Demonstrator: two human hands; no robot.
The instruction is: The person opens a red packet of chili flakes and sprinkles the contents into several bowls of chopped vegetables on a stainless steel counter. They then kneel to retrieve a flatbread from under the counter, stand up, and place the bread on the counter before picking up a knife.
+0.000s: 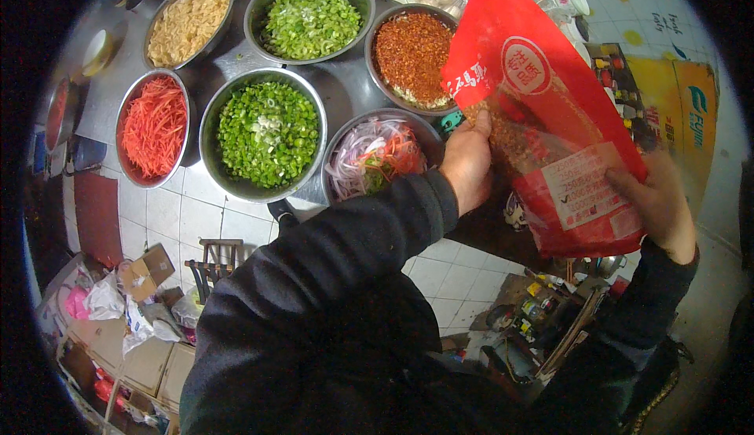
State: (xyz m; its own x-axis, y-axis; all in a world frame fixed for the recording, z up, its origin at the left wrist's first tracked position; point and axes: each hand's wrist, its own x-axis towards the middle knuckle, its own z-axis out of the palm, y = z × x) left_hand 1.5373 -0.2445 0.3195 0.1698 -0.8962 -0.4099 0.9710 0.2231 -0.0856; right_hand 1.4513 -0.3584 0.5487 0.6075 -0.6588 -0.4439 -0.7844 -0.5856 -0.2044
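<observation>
Between my hands is a red plastic bag point(530, 117) that bears printed writing and has a clear panel showing reddish flakes inside. My left hand point(471, 164) pinches the bag's near-left edge between thumb and fingers. At the bag's lower right, my right hand point(657, 199), slightly blurred, grips its other side. The upper left part of the bag overlaps the right rim of a steel bowl of crushed red chilli flakes point(412, 52), with pale bits along the lower edge. Below my left wrist sits a steel bowl of sliced onion and shredded carrot point(377, 158), partly covered by my sleeve.
Steel bowls on the metal table point(347, 81) hold chopped green chillies point(265, 140), chopped green vegetable point(312, 25), shredded carrot point(154, 125) and tan strips point(188, 22). A teal plastic item point(451, 121) lies by my left hand. A wooden stool point(215, 264) stands on the tiled floor.
</observation>
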